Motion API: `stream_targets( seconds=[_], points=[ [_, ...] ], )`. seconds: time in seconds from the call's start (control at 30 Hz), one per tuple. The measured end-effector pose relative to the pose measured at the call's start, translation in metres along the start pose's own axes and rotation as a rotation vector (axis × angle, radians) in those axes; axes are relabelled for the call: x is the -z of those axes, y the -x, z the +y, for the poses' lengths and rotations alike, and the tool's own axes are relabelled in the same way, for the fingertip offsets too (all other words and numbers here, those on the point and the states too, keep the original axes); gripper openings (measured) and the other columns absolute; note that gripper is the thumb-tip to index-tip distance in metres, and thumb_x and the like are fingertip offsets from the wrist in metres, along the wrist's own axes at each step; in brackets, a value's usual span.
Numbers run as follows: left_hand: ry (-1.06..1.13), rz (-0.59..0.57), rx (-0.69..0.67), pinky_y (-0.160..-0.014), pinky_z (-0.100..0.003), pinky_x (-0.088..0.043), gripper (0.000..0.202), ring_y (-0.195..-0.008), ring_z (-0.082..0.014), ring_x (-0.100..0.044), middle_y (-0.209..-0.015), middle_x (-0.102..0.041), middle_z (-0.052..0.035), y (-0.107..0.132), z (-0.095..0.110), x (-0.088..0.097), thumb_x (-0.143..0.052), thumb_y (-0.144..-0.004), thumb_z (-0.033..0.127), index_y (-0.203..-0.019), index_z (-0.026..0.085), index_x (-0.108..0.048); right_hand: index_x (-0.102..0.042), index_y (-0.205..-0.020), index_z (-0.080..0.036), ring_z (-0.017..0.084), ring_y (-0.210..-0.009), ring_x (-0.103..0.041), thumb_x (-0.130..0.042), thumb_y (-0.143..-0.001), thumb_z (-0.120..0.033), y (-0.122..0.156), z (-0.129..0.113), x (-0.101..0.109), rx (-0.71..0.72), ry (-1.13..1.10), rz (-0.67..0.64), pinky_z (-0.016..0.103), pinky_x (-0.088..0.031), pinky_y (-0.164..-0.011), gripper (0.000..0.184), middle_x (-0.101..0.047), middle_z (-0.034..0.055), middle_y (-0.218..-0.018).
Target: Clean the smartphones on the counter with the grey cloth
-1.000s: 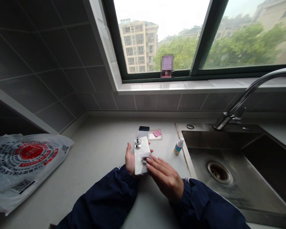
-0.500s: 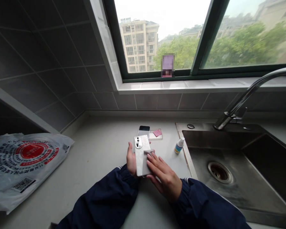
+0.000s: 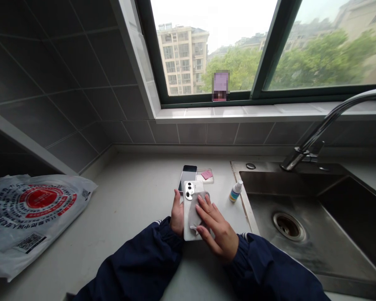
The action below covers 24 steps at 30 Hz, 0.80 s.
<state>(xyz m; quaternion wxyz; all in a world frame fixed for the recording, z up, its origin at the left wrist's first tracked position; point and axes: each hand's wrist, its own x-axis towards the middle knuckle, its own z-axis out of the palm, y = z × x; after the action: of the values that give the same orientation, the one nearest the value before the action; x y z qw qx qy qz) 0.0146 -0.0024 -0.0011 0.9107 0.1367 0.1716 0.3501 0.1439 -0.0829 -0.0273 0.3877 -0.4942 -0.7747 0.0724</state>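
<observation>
A white smartphone (image 3: 186,225) lies back side up in my left hand (image 3: 177,215), its silver camera block at the top left. The left thumb points up along the phone's edge, and the other fingers are hidden beneath it. My right hand (image 3: 219,230) presses a thin grey cloth (image 3: 194,213) against the phone's back, fingers stretched over the cloth. Just beyond, a second phone with a dark screen (image 3: 188,173) rests on the counter, partly covered by the white phone. Beside it is a clear phone case (image 3: 209,181) with a pink piece (image 3: 207,174) on it.
A small white spray bottle (image 3: 236,191) stands right of my hands, by the rim of the steel sink (image 3: 247,209). A chrome faucet (image 3: 313,129) arches over the basin. On the left, a white plastic bag (image 3: 6,246) lies on the counter (image 3: 131,188). A window is behind.
The white phone has shifted slightly right and toward me, showing more of the dark-screened phone. My right hand has slid the cloth up and left across its back, beside the cameras.
</observation>
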Motion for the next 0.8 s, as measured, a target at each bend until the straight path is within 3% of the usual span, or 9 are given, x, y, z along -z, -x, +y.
stream_targets(
  seconds=[0.23, 0.37, 0.5, 0.63, 0.8],
  points=[
    [-0.076, 0.089, -0.106, -0.093, -0.051, -0.044, 0.091, -0.101, -0.0367, -0.063, -0.105, -0.068, -0.0216, -0.002, 0.013, 0.007, -0.036, -0.078, 0.081, -0.125, 0.006, -0.058, -0.049, -0.138, -0.014, 0.028, -0.139, -0.037, -0.049, -0.095, -0.022, 0.0, -0.001, 0.004, 0.045, -0.071, -0.015, 0.05, -0.038, -0.112, 0.044, -0.044, 0.0148, -0.147],
    [-0.101, 0.167, -0.178, -0.084, -0.045, -0.049, 0.089, -0.083, -0.0311, -0.066, -0.09, -0.07, -0.0174, -0.004, 0.018, 0.007, -0.031, -0.08, 0.08, -0.117, 0.004, -0.061, -0.055, -0.132, -0.013, 0.029, -0.138, -0.04, -0.053, -0.092, -0.02, 0.0, -0.004, 0.001, 0.129, 0.025, -0.007, 0.053, -0.038, -0.111, 0.04, -0.051, 0.0142, -0.141],
    [-0.142, 0.229, -0.236, -0.072, -0.04, -0.05, 0.086, -0.068, -0.0249, -0.064, -0.088, -0.069, -0.0158, -0.006, 0.017, 0.006, -0.028, -0.083, 0.077, -0.117, 0.005, -0.059, -0.06, -0.123, -0.016, 0.03, -0.133, -0.047, -0.057, -0.09, -0.015, -0.001, -0.004, -0.002, 0.226, 0.098, 0.067, 0.052, -0.043, -0.106, 0.033, -0.062, 0.0106, -0.131],
    [-0.18, 0.235, -0.231, -0.074, -0.04, -0.051, 0.082, -0.072, -0.025, -0.064, -0.09, -0.069, -0.0158, -0.008, 0.01, 0.007, -0.028, -0.085, 0.076, -0.117, 0.007, -0.059, -0.062, -0.12, -0.018, 0.026, -0.117, -0.06, -0.058, -0.089, -0.01, -0.005, -0.003, 0.0, 0.212, 0.112, 0.155, 0.044, -0.051, -0.097, 0.032, -0.069, 0.0084, -0.118],
    [-0.231, 0.21, -0.182, -0.083, -0.041, -0.05, 0.081, -0.084, -0.0282, -0.066, -0.096, -0.069, -0.0169, -0.007, 0.005, 0.007, -0.027, -0.085, 0.076, -0.112, 0.008, -0.061, -0.061, -0.122, -0.016, 0.027, -0.1, -0.061, -0.06, -0.083, -0.009, -0.006, -0.004, 0.006, 0.125, 0.103, 0.158, 0.042, -0.056, -0.082, 0.04, -0.067, 0.0123, -0.109]
  ],
)
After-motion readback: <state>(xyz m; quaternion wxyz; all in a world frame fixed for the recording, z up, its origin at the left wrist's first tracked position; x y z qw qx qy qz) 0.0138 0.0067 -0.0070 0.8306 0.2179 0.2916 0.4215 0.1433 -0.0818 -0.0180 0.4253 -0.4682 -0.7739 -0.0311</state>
